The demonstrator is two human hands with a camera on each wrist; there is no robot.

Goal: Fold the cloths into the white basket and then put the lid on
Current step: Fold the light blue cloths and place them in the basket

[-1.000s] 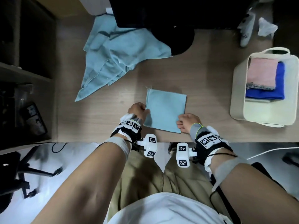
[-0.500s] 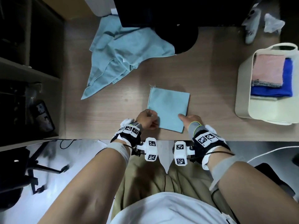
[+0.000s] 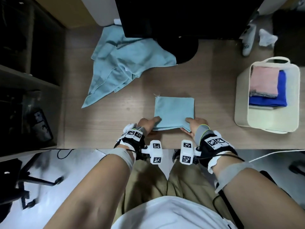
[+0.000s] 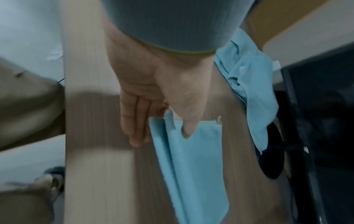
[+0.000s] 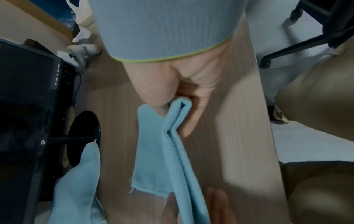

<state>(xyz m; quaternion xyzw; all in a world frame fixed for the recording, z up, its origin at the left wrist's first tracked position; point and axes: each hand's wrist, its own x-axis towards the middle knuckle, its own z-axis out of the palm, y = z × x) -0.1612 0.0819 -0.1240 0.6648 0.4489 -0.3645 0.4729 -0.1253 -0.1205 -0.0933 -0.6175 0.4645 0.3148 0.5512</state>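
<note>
The person is wearing grey ribbed wrist sleeves (image 3: 202, 132) with a lime-green edge, black straps, white camera mounts (image 3: 156, 150) carrying black-and-white square markers, thin black cables, khaki trousers and a white shirt.

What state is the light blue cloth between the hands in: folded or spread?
Folded. The light blue cloth is a compact square; its stacked layers show at the near edge, where the left hand and right hand pinch the corners.

Wood-grain tabletop (image 3: 105, 129), pale brown. Black monitor (image 3: 173, 17) stands at its far edge on a round black base (image 3: 186, 52). Dark open shelving (image 3: 28, 76) to the left. Pale glossy floor (image 3: 49, 204) below; black wheeled chair base (image 3: 33, 180) lower left. Light dim, even.
</note>
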